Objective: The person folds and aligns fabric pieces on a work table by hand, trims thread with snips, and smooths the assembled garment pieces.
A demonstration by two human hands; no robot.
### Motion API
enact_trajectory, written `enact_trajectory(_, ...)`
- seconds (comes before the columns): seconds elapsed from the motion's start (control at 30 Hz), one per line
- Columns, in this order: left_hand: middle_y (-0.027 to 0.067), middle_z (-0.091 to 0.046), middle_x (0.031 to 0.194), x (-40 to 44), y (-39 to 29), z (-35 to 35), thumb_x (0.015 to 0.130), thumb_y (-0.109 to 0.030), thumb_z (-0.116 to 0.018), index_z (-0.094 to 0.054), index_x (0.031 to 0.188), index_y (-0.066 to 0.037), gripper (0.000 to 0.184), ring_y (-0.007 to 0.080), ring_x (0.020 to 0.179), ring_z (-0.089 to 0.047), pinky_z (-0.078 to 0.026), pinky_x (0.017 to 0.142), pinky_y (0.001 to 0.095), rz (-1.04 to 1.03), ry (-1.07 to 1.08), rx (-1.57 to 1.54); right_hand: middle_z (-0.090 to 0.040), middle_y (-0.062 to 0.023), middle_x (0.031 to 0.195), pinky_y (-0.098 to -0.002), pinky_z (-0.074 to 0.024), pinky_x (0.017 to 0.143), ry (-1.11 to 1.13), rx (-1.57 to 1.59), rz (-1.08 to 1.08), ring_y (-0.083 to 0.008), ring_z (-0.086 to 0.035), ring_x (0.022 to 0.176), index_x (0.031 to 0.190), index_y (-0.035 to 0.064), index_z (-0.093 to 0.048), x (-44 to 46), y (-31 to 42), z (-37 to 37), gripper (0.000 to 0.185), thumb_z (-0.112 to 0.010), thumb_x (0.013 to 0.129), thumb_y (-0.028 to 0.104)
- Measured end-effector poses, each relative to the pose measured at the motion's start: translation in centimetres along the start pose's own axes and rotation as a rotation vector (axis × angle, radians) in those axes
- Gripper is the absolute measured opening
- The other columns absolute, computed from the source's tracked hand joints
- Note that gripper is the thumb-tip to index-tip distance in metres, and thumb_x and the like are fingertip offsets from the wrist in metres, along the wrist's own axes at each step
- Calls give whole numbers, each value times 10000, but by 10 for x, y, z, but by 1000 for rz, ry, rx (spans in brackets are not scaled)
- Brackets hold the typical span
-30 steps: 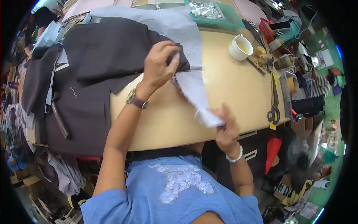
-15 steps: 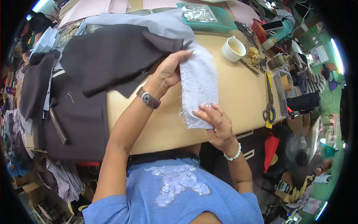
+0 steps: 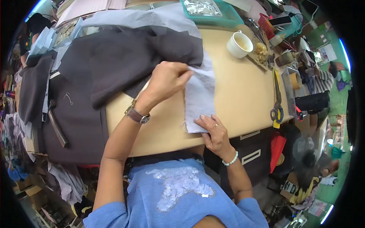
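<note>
A strip of light grey-blue cloth (image 3: pixel 200 97) lies lengthwise on the cream table, with frayed threads along its left edge. My right hand (image 3: pixel 215 133) grips its near end, fingers on top and thumb beneath. Over the cloth's upper left edge is my left hand (image 3: pixel 168 81), its fingers curled together; whatever is between them is too small or hidden to name. Dark grey fabric (image 3: pixel 125 57) lies bunched just beyond my left hand and covers part of the light cloth.
A white cup (image 3: pixel 240 44) stands at the upper right near a teal basket (image 3: pixel 228 19). Large scissors (image 3: pixel 277 98) lie by the right edge. A hammer (image 3: pixel 57 125) rests on dark cloth at left. Part of another person (image 3: pixel 36 28) shows at the upper left.
The light strip has come down flatter onto the table. My left hand has moved slightly down and closed its fingers. The dark fabric's right part has shifted right over the strip.
</note>
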State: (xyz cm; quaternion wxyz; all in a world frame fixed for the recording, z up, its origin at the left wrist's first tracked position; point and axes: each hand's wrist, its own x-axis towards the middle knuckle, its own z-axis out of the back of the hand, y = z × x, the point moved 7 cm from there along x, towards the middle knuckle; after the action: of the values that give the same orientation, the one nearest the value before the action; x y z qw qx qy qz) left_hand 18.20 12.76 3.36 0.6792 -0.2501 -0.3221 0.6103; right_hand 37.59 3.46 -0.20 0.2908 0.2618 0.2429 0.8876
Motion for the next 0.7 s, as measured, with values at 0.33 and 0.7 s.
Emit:
enact_trajectory(0.33,59,-602,1220,31,43,-42,896,-219,-562,-679,1085,-122,242,229,1221,-483,-210,1100,532,-298,-67,183,-677,-121,1014,-468,-400,972,12,35,-2,-260,-627,1033,1194,-2,-553,-24,13,7,465,-623,735,-15)
enact_trajectory(0.7,67,-610,1196,29,43,-38,880,-189,-577,-682,1045,-103,215,221,1208,-491,-210,1108,521,-295,-84,90,-670,-150,1002,-413,-441,942,-109,101,-129,-302,-620,999,1285,-29,-482,45,-4,17,502,-621,812,64)
